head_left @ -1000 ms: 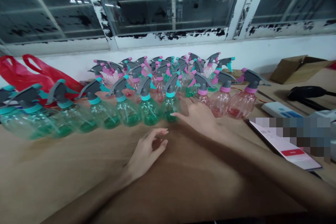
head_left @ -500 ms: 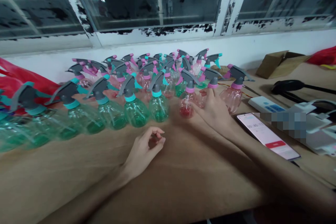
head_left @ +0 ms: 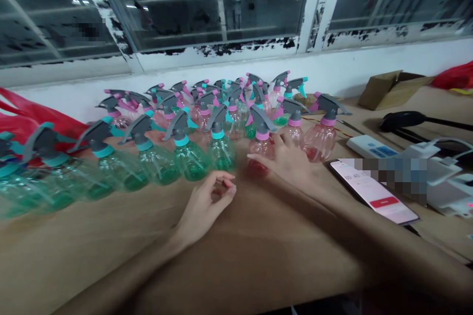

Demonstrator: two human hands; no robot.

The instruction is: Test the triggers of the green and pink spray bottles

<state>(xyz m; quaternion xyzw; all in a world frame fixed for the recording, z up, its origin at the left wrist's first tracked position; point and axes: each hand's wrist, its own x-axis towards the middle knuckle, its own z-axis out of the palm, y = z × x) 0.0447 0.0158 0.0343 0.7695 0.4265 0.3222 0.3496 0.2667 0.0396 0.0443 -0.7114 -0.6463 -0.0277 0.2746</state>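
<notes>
My right hand is at a pink spray bottle with a grey trigger head, its thumb across the front of the bottle and its fingers along the right side. Red liquid shows low in this bottle. Over the tabletop my left hand is loosely curved, with a small gap between thumb and fingers and nothing in it. Just beyond it stand green spray bottles with turquoise collars, in a slanting row. Right of my right hand is another pink spray bottle.
Many more spray bottles crowd behind, near the white wall. A phone showing a timer lies at the right, by a power strip and plugs. An open cardboard box stands farther back; a red plastic bag is at left.
My right hand has shifted left, from beside the pink spray bottle to around its lower body. My left hand has hardly moved, and the view has tilted slightly.
</notes>
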